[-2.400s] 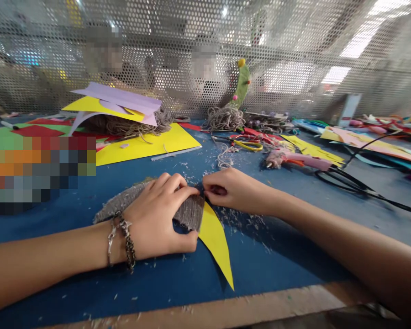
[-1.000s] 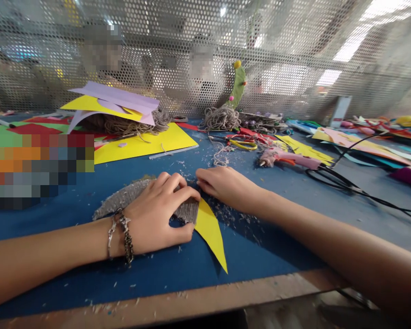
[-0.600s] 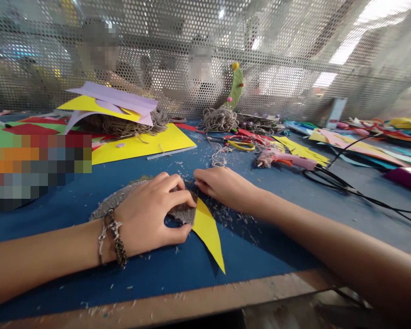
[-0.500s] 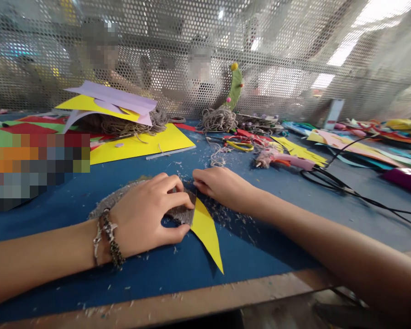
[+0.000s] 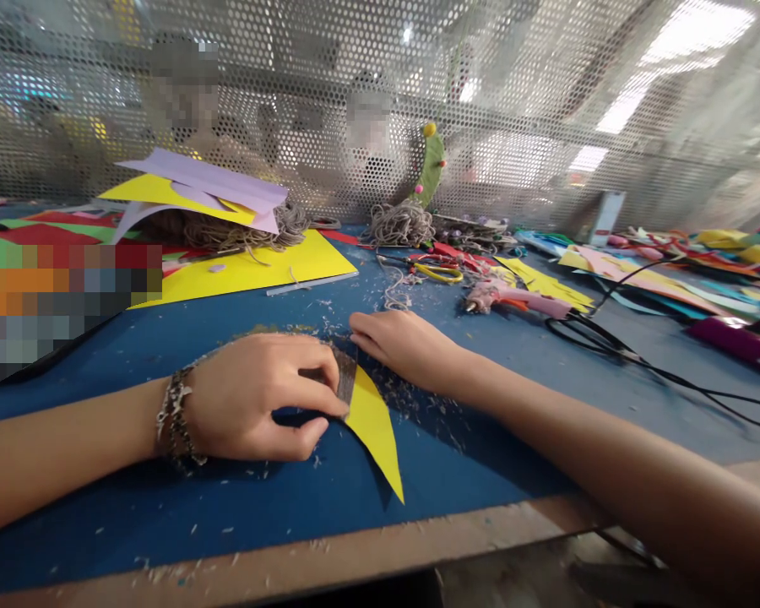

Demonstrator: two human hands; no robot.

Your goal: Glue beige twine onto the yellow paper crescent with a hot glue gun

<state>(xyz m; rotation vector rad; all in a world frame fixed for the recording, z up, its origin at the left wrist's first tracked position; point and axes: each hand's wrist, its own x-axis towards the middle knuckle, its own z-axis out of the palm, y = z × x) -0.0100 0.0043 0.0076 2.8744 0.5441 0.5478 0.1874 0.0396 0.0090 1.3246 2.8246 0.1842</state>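
Observation:
A yellow paper crescent [image 5: 377, 431] lies on the blue table, its bare tip pointing towards the front edge. Rows of grey yarn [image 5: 347, 371] cover the part beside the bare tip; most of the rest is under my left hand [image 5: 263, 393]. That hand holds the crescent down, with bent fingers on the yarn and the index fingertip at the yarn's edge. The thumb rests apart, nearer to me. Just right of the yarn, my right hand [image 5: 405, 346] is closed in a pinch beyond the paper. Whatever its fingers hold is hidden.
A pink glue gun [image 5: 519, 300] with a black cable lies to the right, near yellow-handled scissors [image 5: 440, 272]. Yarn bundles [image 5: 399, 226], coloured paper and a green crescent [image 5: 429, 169] stand along the perforated metal screen [image 5: 513, 101]. Fibre scraps litter the table [image 5: 279, 523].
My left hand has slid slightly left and down, its thumb drawing back from the paper's edge. My right hand stays closed at nearly the same place. The view has shifted slightly.

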